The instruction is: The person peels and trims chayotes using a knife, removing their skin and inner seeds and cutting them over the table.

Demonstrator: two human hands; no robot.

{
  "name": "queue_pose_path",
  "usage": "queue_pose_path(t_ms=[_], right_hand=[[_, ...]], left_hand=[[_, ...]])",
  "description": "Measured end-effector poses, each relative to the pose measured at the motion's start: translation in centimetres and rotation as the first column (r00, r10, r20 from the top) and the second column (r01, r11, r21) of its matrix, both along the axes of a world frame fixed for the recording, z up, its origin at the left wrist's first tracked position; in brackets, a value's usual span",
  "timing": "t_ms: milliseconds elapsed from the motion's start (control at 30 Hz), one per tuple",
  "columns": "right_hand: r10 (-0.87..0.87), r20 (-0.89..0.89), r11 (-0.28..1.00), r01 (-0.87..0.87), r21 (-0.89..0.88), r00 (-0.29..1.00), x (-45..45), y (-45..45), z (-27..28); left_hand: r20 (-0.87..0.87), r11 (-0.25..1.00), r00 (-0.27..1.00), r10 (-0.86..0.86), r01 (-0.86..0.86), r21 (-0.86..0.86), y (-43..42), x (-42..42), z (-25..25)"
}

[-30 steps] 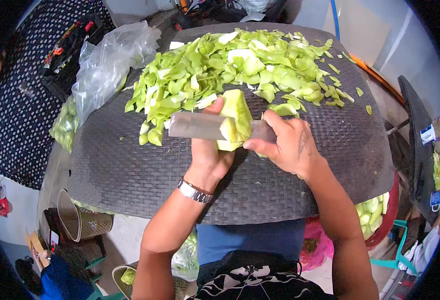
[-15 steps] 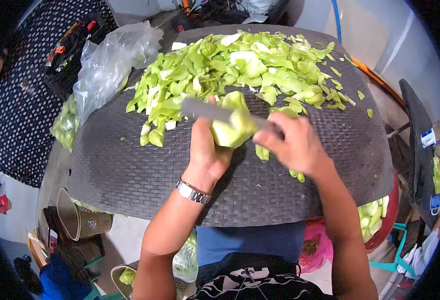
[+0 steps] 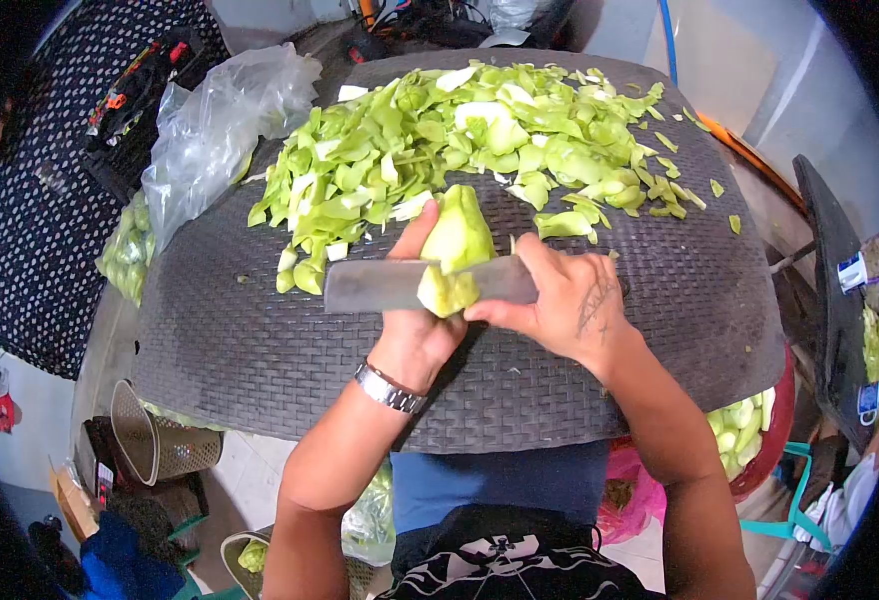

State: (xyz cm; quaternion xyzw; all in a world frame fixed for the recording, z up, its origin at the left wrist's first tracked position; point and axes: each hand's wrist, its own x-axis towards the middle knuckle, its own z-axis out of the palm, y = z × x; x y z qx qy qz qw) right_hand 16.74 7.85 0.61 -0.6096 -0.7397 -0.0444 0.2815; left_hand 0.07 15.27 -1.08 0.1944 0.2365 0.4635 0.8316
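Observation:
My left hand is wrapped round a pale green chayote above the table's middle, its thumb along the left side. In my right hand is a knife with a broad grey blade. The blade lies level across the lower part of the chayote, its free end pointing left past my left hand. My right thumb reaches to the bottom end of the chayote. The knife handle is hidden in my right fingers. Beyond both hands, a heap of green peelings spreads over the dark woven-pattern table.
A clear plastic bag lies at the table's left edge, above a bag of chayotes. Below right, cut pieces fill a red basin beside a teal stool. A beige basket stands at lower left.
The knife has moved down to the lower part of the chayote, and its blade is now level. My right hand has turned, showing its back. A large peeling lies beyond it on the table.

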Motion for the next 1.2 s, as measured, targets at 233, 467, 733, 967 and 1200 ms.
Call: queue_pose_path(t_ms=[233, 467, 733, 967, 1200], right_hand=[[-0.266, -0.238, 0.952, 0.216, -0.219, 0.934, 4.4, 2.2, 0.7], [-0.084, -0.189, 0.981, 0.048, -0.186, 0.978, 0.8, 0.4, 1.1], [0.006, -0.107, 1.0, -0.008, -0.022, 0.994, 1.7, 0.6, 0.3], [-0.206, -0.118, 0.974, 0.192, -0.12, 0.971, 5.4, 1.9, 1.2], [-0.199, -0.335, 0.964, 0.123, -0.235, 0.921, 6.7, 1.9, 1.8]], left_hand=[[-0.207, 1.0, 0.978, 0.008, -0.014, -0.025, -0.7, 0.0, 2.6], [-0.094, 0.996, 0.992, 0.086, -0.089, -0.021, -0.4, 0.3, 1.1], [-0.017, 0.985, 0.988, -0.156, 0.157, 0.07, 0.6, -0.8, 0.0], [-0.113, 0.982, 0.978, -0.174, 0.18, 0.051, 0.3, -0.9, 1.0], [-0.124, 0.994, 0.986, -0.108, 0.107, -0.015, 0.0, -0.3, 2.0]])
